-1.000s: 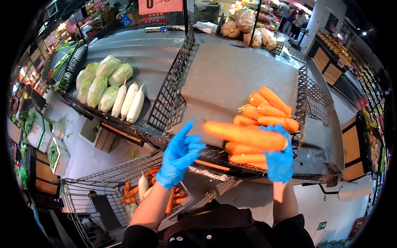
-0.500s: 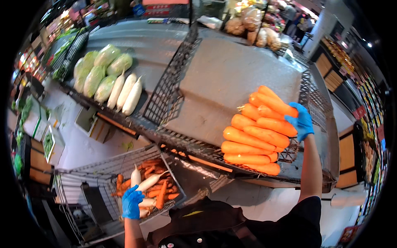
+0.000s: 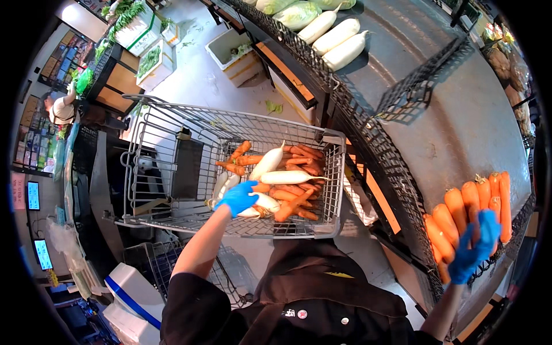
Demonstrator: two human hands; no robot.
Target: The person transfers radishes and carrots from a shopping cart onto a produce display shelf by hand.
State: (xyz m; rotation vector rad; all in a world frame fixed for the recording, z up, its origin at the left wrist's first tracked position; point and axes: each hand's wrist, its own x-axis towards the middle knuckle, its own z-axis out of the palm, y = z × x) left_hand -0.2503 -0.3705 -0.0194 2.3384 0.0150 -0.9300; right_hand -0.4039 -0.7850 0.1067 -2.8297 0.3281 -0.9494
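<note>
My left hand (image 3: 237, 198), in a blue glove, is over the shopping cart (image 3: 241, 109), fingers stretched out. Its fingertips are at a white radish (image 3: 265, 202); whether they touch it I cannot tell. Another white radish (image 3: 293, 177) lies across the heap of small, darker carrots (image 3: 293, 198) in the cart, and a third (image 3: 269, 162) slants beside it. My right hand (image 3: 476, 246), also blue-gloved, has its fingers apart above the row of large bright carrots (image 3: 454, 210) on the display shelf (image 3: 466, 135). It covers some of them, and nothing shows in its grasp.
White radishes (image 3: 336, 37) and wrapped cabbages (image 3: 296, 16) lie farther along the shelf. A black mesh divider (image 3: 417, 89) stands between sections. On the floor beyond the cart is a white foam box (image 3: 233, 57). Another person (image 3: 63, 109) stands at far left.
The view has swung left, bringing the cart to the middle. My left hand has moved onto the radishes in the cart. My right hand has moved off the carrot end it was touching.
</note>
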